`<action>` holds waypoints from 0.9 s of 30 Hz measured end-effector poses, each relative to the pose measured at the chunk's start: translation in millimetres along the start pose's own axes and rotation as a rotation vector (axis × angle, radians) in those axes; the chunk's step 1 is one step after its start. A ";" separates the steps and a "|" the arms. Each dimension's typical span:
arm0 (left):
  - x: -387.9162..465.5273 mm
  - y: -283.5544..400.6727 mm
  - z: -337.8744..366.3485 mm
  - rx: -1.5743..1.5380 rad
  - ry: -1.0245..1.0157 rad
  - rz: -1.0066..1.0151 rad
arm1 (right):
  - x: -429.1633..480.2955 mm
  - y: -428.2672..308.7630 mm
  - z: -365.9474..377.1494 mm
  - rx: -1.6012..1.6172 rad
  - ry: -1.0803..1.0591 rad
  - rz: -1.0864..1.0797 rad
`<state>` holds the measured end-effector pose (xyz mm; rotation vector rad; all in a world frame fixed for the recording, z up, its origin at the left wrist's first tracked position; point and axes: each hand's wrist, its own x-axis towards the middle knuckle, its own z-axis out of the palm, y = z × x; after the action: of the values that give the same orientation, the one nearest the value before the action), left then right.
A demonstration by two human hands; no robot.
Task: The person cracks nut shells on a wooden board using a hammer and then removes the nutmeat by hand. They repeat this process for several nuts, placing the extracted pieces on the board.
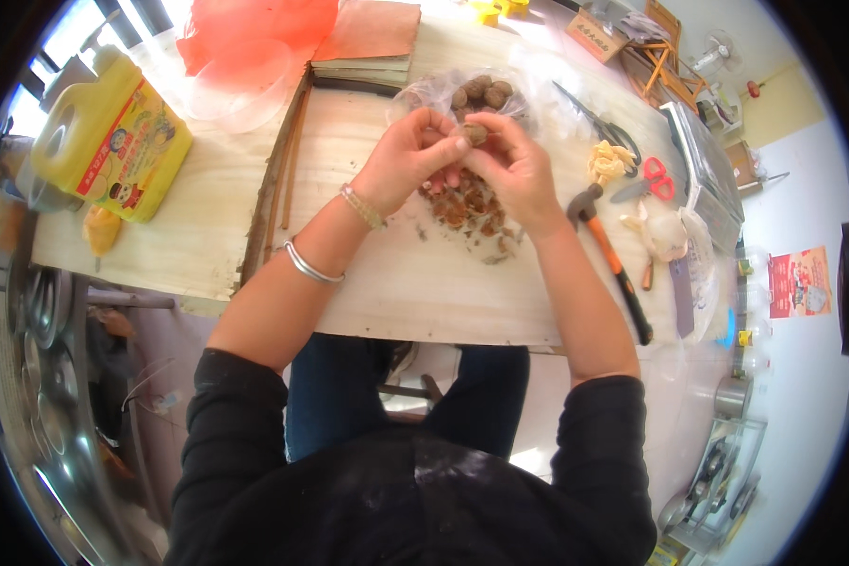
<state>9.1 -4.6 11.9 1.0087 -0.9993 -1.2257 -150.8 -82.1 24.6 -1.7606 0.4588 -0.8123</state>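
Between the fingertips of my left hand (421,152) and my right hand (513,166) is a brown walnut (475,133), and both hands touch it. Just beyond them, several whole walnuts (482,92) lie in a clear plastic bag (419,92). Broken brown shells (470,205) are heaped on the pale table (389,297) below my hands. A claw hammer (612,256) with an orange and black handle lies right of my right forearm. Which fingers bear the walnut's weight cannot be told.
Right of my hands lie black scissors (601,124), red-handled scissors (654,180), crumpled yellow gloves (610,163) and a purple strip (680,297). At left are a yellow plastic jug (117,141), a clear bowl (244,88) and a red plastic bag (255,25). A paper stack (371,42) stands at the back.
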 end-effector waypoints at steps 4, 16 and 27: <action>1.0 -6.1 2.5 0.225 0.017 0.225 | -6.4 8.0 -4.5 -0.087 0.014 -0.106; -5.1 -14.8 7.8 0.174 -0.013 0.138 | -14.8 21.3 -14.6 0.180 -0.046 0.019; -4.7 -15.8 -1.8 0.088 -0.031 0.071 | -16.3 15.9 -14.6 0.375 -0.048 0.125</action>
<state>6.6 -0.9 -4.1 1.0164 -1.1117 -1.1501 -171.2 -86.6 7.4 -1.3870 0.3546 -0.7140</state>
